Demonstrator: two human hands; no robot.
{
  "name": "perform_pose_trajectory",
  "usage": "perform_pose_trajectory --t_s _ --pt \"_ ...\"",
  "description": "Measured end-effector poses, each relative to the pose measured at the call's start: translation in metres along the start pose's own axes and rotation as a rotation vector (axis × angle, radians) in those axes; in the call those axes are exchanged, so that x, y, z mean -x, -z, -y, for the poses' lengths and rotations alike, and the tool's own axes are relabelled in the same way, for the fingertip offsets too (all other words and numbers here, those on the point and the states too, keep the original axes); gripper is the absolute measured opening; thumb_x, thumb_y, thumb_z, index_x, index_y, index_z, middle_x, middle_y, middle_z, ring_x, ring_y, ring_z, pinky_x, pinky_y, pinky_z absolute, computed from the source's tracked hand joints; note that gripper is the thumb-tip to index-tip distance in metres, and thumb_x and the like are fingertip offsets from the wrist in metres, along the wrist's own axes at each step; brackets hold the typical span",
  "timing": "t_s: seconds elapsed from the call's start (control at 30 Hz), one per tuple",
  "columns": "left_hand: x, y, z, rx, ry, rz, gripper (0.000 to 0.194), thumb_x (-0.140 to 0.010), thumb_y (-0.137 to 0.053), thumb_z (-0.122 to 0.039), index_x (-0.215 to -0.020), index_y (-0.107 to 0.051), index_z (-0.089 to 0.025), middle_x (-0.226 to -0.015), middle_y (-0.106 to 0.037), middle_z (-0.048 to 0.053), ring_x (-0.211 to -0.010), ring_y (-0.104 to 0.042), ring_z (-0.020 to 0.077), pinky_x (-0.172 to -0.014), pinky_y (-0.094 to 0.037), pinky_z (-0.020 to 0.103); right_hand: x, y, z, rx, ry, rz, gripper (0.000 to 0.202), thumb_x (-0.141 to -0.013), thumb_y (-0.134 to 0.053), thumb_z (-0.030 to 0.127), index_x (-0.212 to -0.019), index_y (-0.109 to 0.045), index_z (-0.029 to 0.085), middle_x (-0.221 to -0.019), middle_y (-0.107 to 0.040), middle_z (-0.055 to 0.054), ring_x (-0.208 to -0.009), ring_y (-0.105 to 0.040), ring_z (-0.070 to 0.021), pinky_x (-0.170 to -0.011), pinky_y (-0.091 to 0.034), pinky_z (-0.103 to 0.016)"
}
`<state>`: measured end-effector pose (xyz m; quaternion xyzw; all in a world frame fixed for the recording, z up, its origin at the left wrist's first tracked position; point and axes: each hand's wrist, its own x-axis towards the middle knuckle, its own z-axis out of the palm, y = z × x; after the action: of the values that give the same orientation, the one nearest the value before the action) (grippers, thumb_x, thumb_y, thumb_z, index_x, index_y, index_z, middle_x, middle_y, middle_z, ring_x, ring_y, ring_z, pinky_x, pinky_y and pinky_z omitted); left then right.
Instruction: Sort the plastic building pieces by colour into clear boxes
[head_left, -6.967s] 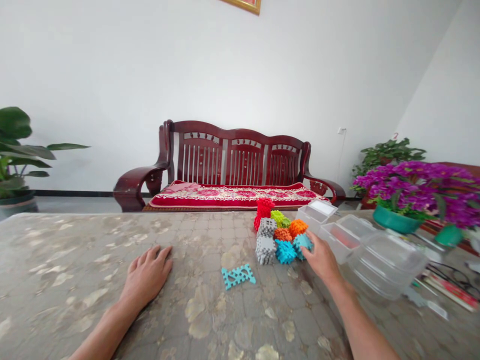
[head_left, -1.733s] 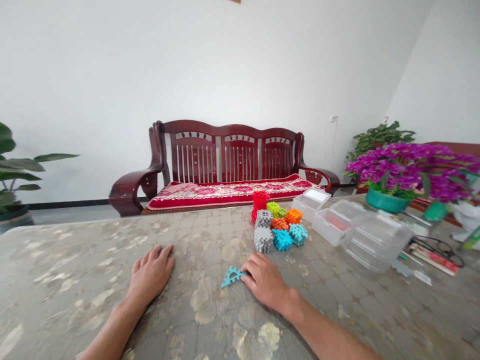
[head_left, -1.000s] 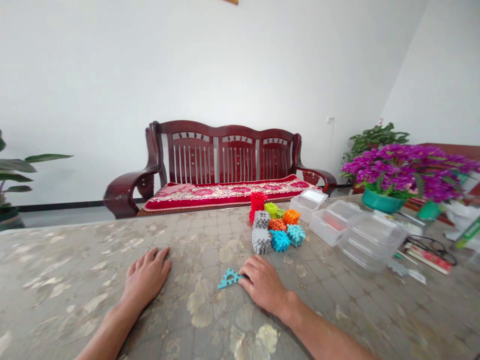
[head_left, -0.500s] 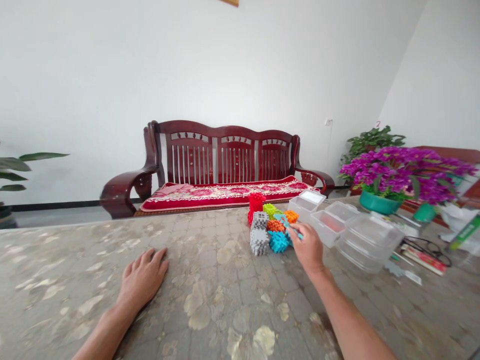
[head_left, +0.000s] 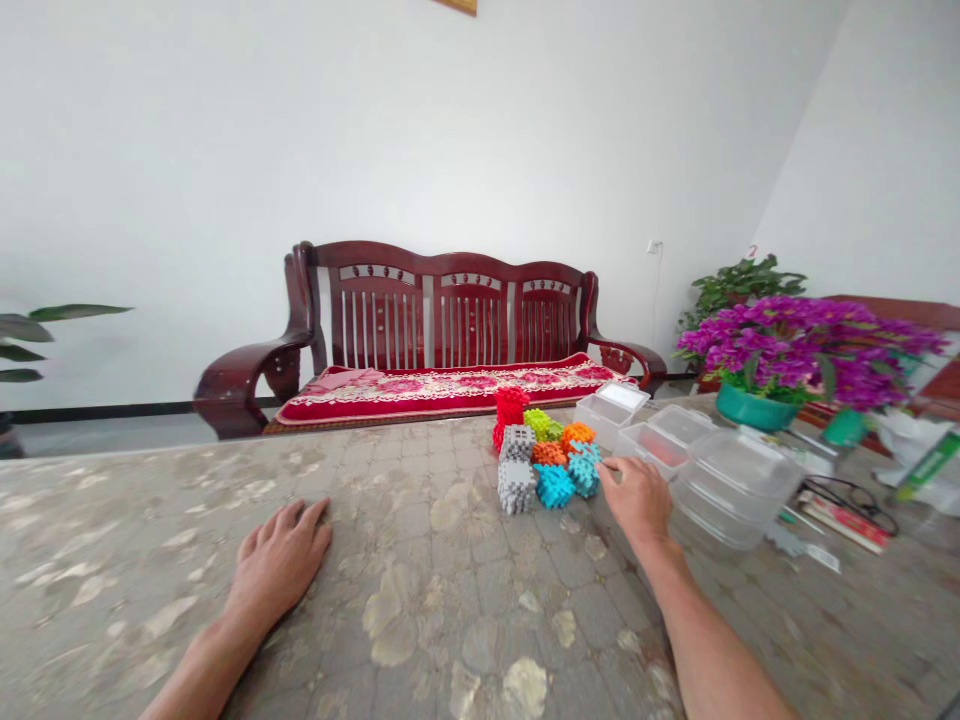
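Note:
My left hand [head_left: 281, 550] lies flat on the patterned tabletop, fingers stretched out, holding nothing. On the right, my right hand [head_left: 637, 495] is beside a light blue stack of snowflake-shaped plastic pieces [head_left: 584, 468]. Its thumb and forefinger are slightly apart at the stack's right edge, with no piece visible between them; the other fingers are curled. Around that stack are a deeper blue cluster [head_left: 555, 486], a red-orange one [head_left: 550, 453], an orange one [head_left: 577, 435] and a green one [head_left: 538, 423]. Grey stacks [head_left: 516, 485] and a taller red stack [head_left: 511, 410] stand to their left.
Clear plastic boxes [head_left: 735, 485], some with raised lids, stand right of my right hand. Beyond them are eyeglasses [head_left: 851, 500], a red-and-white box [head_left: 844, 522] and purple flowers in a green pot [head_left: 757, 408]. A wooden bench [head_left: 465, 310] stands behind the table [head_left: 420, 600].
The light blue piece that was in my right fingers above the cluster now sits on the light blue stack. My right hand has drawn back slightly right; my left hand stays in place.

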<state>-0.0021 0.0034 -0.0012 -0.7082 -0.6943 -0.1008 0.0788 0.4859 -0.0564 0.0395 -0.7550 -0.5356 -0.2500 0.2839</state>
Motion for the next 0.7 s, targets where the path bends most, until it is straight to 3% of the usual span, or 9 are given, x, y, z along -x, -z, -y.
perform_pose_trajectory --t_s 0.23,0.7 --pt "-0.0006 -0.003 0.002 -0.038 -0.004 0.013 0.049 -0.099 -0.028 -0.032 -0.137 -0.056 -0.019 -0.14 -0.054 0.014 -0.13 -0.051 0.0308 -0.108 -0.037 0.047 0.0016 0.0011 0.0036 0.047 -0.017 0.074 0.022 -0.088 -0.059 0.036 -0.09 -0.076 0.023 -0.09 -0.073 -0.007 -0.082 -0.059 -0.0228 -0.071 -0.036 -0.032" --pt "-0.0015 -0.0069 0.0037 -0.012 -0.007 -0.009 0.048 -0.097 -0.032 -0.032 -0.136 -0.057 -0.019 -0.138 -0.056 0.014 -0.127 -0.052 0.0318 -0.107 -0.038 0.047 0.0036 -0.0013 0.003 0.014 -0.041 0.093 0.026 -0.091 -0.055 0.039 -0.088 -0.074 0.022 -0.089 -0.072 -0.007 -0.08 -0.059 -0.0205 -0.069 -0.035 -0.03"
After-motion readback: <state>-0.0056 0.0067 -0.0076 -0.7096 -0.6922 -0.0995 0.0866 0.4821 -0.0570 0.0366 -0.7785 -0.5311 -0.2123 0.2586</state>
